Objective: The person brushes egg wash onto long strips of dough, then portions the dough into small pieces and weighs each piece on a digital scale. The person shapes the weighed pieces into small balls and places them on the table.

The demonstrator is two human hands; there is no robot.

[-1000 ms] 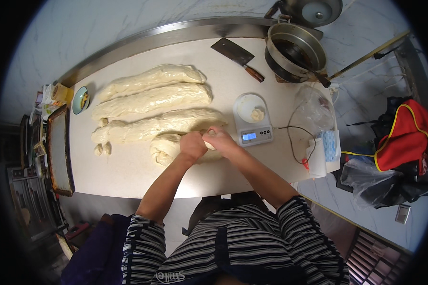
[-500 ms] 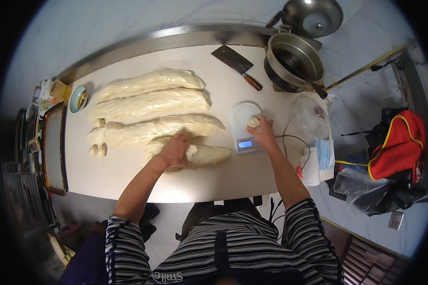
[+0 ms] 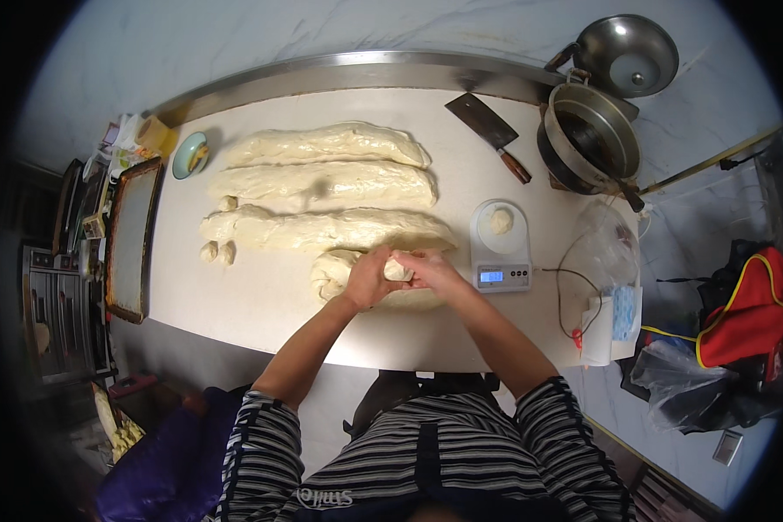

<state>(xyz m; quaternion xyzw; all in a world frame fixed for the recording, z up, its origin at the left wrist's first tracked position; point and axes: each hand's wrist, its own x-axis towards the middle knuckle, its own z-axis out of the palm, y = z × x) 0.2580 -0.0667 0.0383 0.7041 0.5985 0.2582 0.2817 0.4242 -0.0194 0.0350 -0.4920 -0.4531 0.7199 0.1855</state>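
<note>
At the bench (image 3: 235, 309), you grip a dough lump (image 3: 398, 270) between your left hand (image 3: 370, 281) and right hand (image 3: 433, 271), both closed around it, over the folded dough (image 3: 329, 273) nearest the front edge; three long dough rolls (image 3: 365, 184) lie behind, toward the back edge; a white scale (image 3: 500, 252) to the right carries a dough piece (image 3: 501, 221); a cleaver (image 3: 482, 120) lies near the back edge.

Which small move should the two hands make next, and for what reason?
Probably the left hand and right hand should pinch the small lump free from the nearest dough roll: both hands grip it there, though whether it is still joined is hidden. The scale beside them already carries one piece.
</note>
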